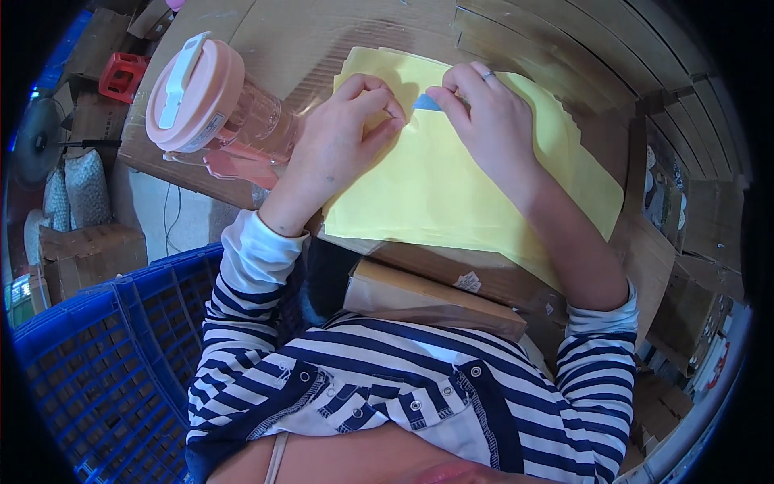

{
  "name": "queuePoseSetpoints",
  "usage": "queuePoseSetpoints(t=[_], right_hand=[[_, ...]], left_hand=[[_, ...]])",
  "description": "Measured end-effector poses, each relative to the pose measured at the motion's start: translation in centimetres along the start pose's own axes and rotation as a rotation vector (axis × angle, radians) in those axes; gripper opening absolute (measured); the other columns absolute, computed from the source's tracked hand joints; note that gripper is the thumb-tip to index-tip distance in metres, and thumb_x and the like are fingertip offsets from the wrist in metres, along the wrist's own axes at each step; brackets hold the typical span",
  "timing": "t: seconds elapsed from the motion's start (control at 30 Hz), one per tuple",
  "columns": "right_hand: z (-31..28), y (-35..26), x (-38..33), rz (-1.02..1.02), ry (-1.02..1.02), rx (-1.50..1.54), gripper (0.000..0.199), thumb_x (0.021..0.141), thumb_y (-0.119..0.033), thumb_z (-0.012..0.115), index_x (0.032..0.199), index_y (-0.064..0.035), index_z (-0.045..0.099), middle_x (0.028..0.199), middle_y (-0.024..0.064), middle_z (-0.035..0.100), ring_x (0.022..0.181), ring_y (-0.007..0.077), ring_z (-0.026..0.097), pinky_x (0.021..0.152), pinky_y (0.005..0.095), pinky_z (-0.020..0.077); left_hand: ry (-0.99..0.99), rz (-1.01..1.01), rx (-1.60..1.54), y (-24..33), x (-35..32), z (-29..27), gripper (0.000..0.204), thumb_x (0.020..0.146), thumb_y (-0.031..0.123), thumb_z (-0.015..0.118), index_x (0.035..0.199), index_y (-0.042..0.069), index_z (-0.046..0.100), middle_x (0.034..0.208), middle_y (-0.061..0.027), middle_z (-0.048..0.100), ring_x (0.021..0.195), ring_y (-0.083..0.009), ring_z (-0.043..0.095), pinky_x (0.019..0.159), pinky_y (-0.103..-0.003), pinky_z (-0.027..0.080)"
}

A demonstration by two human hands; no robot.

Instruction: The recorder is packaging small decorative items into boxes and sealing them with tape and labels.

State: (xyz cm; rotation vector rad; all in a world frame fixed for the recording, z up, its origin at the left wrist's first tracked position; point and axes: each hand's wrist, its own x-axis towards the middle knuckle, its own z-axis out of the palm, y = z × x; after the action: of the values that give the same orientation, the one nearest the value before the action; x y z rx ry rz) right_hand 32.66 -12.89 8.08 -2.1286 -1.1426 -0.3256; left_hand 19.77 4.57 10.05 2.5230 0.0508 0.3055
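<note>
On cardboard surface: yellow sheets, stacked | right hand: pinching blue strip at stack's upper edge | left hand: thumb and forefinger close together just beside strip, hold unclear | left of stack: clear tumbler, pink-lidded

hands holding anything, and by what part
Right hand: seemingly the blue strip, near its visible left end. Left hand: cannot tell whether it pinches the yellow paper.
</note>
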Motion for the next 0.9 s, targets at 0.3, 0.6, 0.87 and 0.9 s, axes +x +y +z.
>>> queuePoseSetpoints(t=[0.3,0.6,0.87,0.9], right_hand=[[0.0,0.2,-0.2,-0.045,-0.093,0.015,0.023,0.092,-0.028,0.072,0.084,-0.0105,0.058,0.080,0.0012,0.061,0.066,0.0242,0.063,0.058,0.0377,0.0494],[-0.1,0.0,-0.3,-0.241,-0.134,0.078,0.023,0.086,-0.027,0.073,0.078,-0.0130,0.057,0.073,0.0007,0.059,0.062,0.0229,0.063,0.054,0.0376,0.0485],[-0.4,-0.2,-0.3,-0.267,0.047,0.040,0.026,0.082,-0.022,0.080,0.074,-0.0116,0.058,0.073,0.0001,0.059,0.060,0.0222,0.060,0.053,0.0358,0.0467],[-0.3,0.0,-0.3,-0.266,0.047,0.040,0.026,0.082,-0.022,0.080,0.074,-0.0116,0.058,0.073,0.0001,0.059,0.060,0.0222,0.060,0.053,0.0358,0.0467]], left_hand=[[0.306,0.144,-0.390,0.9,-2.2,0.8,0.055,0.089,0.005,0.073,0.136,0.005,0.044,0.122,-0.0120,0.065,0.099,-0.0218,0.066,0.083,-0.033,0.053],[0.096,-0.001,-0.188,1.4,-3.3,1.2,0.096,0.081,0.010,0.083,0.156,0.010,0.021,0.106,-0.0135,0.073,0.104,-0.0291,0.068,0.092,-0.037,0.053],[0.023,-0.057,-0.136,2.1,-3.4,1.0,0.100,0.082,0.008,0.083,0.158,0.009,0.018,0.098,-0.0097,0.073,0.107,-0.0243,0.067,0.097,-0.036,0.051],[0.031,-0.061,-0.138,2.2,-3.3,1.1,0.100,0.082,0.008,0.082,0.158,0.009,0.018,0.098,-0.0097,0.073,0.106,-0.0242,0.068,0.096,-0.035,0.051]])
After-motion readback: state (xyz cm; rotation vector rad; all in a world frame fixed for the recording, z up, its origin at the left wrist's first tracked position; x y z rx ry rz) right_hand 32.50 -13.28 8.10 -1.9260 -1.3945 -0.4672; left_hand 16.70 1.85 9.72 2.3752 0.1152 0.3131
